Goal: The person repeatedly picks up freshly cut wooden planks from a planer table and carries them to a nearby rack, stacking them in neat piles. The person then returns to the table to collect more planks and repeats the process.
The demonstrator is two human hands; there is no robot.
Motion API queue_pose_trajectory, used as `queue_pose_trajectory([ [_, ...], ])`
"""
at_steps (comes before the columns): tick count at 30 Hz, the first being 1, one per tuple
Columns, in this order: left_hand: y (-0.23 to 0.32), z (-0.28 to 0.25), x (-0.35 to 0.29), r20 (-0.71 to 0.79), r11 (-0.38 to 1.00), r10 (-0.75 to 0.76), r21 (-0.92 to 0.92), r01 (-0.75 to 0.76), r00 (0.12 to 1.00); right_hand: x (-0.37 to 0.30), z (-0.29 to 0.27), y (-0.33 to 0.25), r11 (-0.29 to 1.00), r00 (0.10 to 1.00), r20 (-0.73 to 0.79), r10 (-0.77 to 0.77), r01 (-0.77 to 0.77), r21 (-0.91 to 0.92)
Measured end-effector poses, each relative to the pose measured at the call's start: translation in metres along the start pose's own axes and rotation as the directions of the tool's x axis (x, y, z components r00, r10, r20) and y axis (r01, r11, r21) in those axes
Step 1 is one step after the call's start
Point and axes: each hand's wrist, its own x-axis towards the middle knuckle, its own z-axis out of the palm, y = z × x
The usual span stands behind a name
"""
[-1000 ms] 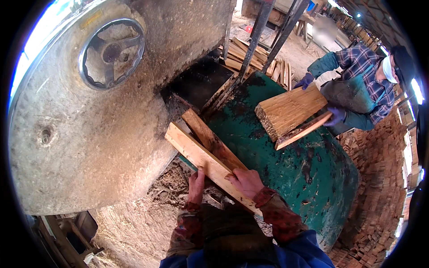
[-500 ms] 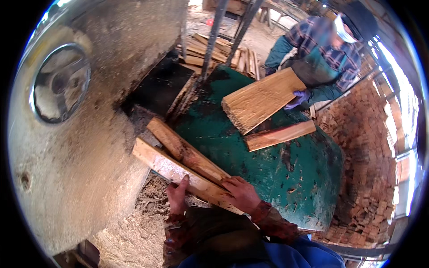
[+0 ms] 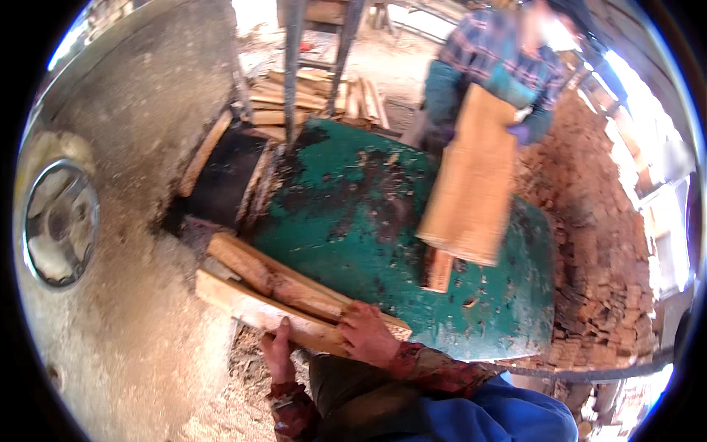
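Two long wooden planks lie nearly side by side along the near left edge of a green metal table. At the near plank, my left hand holds the front side, thumb up against its face. My right hand reaches over the right part of the planks, fingers curled on the near plank's upper edge and close to the bark-streaked far plank. Its fingertips are partly hidden.
Across the table a co-worker in purple gloves holds a wide board, above a short wood piece. A large machine panel with a handwheel stands left. Stacked wood is at right, loose slats behind.
The co-worker has swung the wide board to a steeper angle, its near end closer to me. My hands stay on the planks. The whole view has shifted.
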Motion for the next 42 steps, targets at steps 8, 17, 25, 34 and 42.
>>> queue_pose_trajectory([
  [8, 0.017, -0.009, -0.001, 0.029, 0.986, -0.113, 0.127, 0.109, 0.993, 0.008, -0.012, 0.01, 0.989, 0.994, -0.056, -0.097, 0.102, 0.102],
  [17, 0.005, -0.017, 0.007, 0.012, 0.967, -0.106, 0.236, 0.1, 0.994, 0.112, 0.011, 0.036, 0.945, 0.998, -0.006, -0.061, 0.06, 0.322],
  [25, -0.009, -0.018, 0.009, 0.037, 0.992, -0.066, 0.114, 0.061, 0.997, 0.126, 0.031, 0.021, 0.928, 0.995, 0.067, -0.068, 0.039, 0.37],
  [34, 0.004, -0.016, -0.022, 0.063, 0.998, -0.06, 0.006, 0.06, 0.996, 0.11, 0.02, 0.021, 0.864, 0.988, 0.152, -0.022, -0.058, 0.5],
  [42, -0.01, -0.025, -0.013, 0.105, 0.991, -0.133, -0.006, 0.135, 0.985, 0.225, 0.018, 0.032, 0.935, 0.995, 0.008, -0.104, 0.095, 0.342],
])
